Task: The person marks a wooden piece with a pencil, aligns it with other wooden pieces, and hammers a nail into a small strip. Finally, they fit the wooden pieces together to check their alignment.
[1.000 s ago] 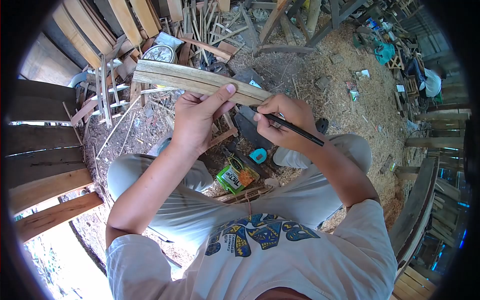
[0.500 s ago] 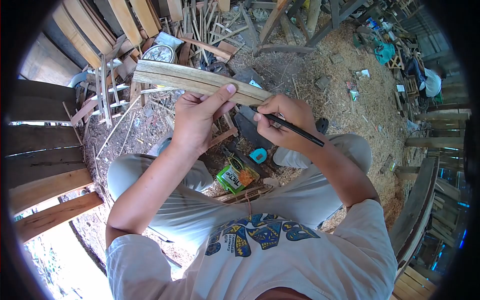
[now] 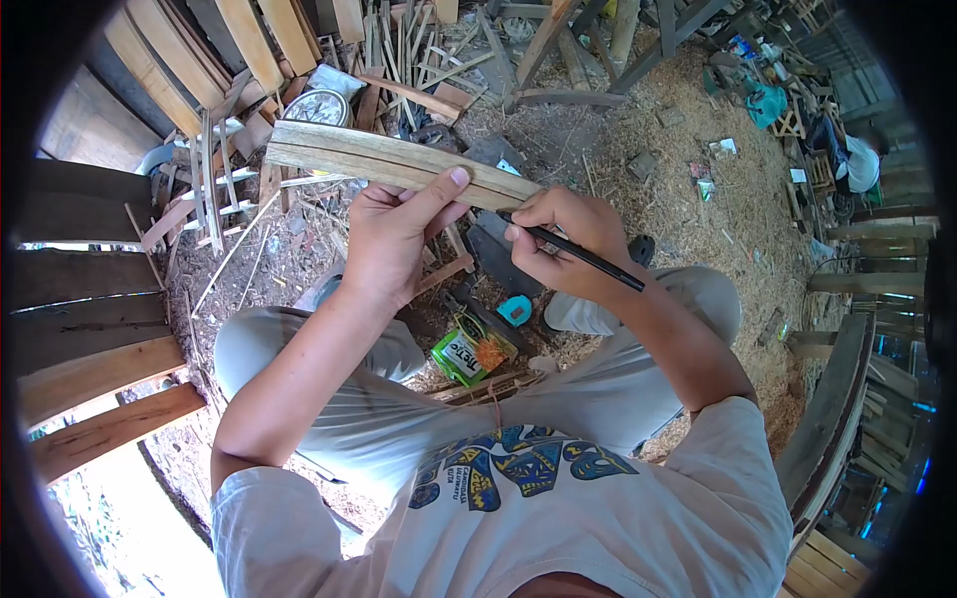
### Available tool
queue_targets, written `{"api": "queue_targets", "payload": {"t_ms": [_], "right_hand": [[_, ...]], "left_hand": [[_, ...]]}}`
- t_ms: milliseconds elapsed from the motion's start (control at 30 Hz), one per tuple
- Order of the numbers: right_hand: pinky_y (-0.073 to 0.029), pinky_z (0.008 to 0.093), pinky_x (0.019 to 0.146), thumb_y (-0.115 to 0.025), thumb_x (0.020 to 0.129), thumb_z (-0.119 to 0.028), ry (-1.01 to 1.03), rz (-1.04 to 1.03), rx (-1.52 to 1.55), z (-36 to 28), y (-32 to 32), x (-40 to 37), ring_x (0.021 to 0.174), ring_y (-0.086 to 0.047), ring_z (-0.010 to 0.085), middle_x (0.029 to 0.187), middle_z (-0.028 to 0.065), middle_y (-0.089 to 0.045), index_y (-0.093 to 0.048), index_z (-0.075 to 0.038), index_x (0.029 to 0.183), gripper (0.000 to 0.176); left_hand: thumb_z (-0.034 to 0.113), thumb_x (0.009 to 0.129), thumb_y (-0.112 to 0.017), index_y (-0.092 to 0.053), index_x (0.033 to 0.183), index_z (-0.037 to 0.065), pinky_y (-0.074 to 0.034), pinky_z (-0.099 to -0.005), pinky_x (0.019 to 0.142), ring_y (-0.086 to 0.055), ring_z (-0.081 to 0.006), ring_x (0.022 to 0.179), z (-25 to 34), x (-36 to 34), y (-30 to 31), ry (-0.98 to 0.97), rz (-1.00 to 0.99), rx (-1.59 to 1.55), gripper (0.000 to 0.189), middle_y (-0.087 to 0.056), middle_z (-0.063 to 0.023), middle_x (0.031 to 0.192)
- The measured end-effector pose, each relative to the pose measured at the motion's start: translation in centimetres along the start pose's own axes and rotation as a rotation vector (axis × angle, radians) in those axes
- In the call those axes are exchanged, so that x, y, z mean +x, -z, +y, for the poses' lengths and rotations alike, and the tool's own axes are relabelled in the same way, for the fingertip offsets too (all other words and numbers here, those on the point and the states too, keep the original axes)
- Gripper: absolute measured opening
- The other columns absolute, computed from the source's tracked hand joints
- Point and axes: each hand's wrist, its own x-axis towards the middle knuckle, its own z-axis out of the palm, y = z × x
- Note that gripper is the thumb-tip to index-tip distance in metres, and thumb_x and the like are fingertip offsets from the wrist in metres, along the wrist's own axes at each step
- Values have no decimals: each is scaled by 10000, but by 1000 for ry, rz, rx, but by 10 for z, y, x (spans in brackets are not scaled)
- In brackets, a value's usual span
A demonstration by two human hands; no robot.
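A long, narrow wooden piece (image 3: pixel 349 151) with a dark lengthwise line slants across the view above my knees. My left hand (image 3: pixel 399 224) grips it near the middle, thumb on top and fingers beneath. At its right end, my right hand (image 3: pixel 573 239) pinches a black pen-like tool (image 3: pixel 588 261), whose tip meets the lower edge of the wood. Below the hands, a turquoise tape measure (image 3: pixel 514 310) lies on the ground beside a green packet (image 3: pixel 459 357) with an orange tuft on it.
Wood strips and offcuts (image 3: pixel 429 70) litter the ground ahead, beside a round metal-rimmed object (image 3: pixel 319 108). Planks (image 3: pixel 85 289) line the left side. A curved beam (image 3: pixel 827 419) stands at the right. Another person (image 3: pixel 860 164) is at the far right.
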Motion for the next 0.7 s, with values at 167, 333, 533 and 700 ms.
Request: {"api": "queue_targets", "payload": {"t_ms": [167, 333, 533, 700], "right_hand": [[-568, 341, 585, -816, 806, -53, 12, 67, 37, -1, -3, 1, 649, -735, 249, 739, 90, -696, -648, -70, 947, 220], [-569, 343, 585, -818, 805, -56, 25, 83, 62, -2, -3, 3, 649, -735, 250, 739, 91, -697, -648, -71, 943, 219], [-569, 345, 585, -819, 809, -58, 11, 79, 23, -3, -2, 3, 649, -736, 245, 735, 88, -699, -647, -69, 943, 219], [-612, 339, 658, -827, 807, -45, 37, 38, 39, -1, 0, 1, 757, -781, 241, 895, 109, -770, -649, -77, 988, 257]], "left_hand": [[76, 946, -815, -758, 1042, 26, -653, -289, 867, -742, -127, 913, 2, -1, -1, -9, -10, -13, 123, -769, -50, 982], [76, 946, -814, -757, 1048, 26, -653, -290, 869, -744, -131, 918, -1, 1, 1, -16, -11, -8, 127, -770, -52, 983], [75, 946, -814, -756, 1056, 27, -653, -292, 871, -745, -135, 925, 0, 0, 0, -13, -9, -10, 134, -768, -54, 990], [75, 947, -812, -755, 1058, 25, -654, -294, 873, -744, -138, 931, -1, 1, 1, -13, -11, -4, 135, -768, -59, 1002]]}}
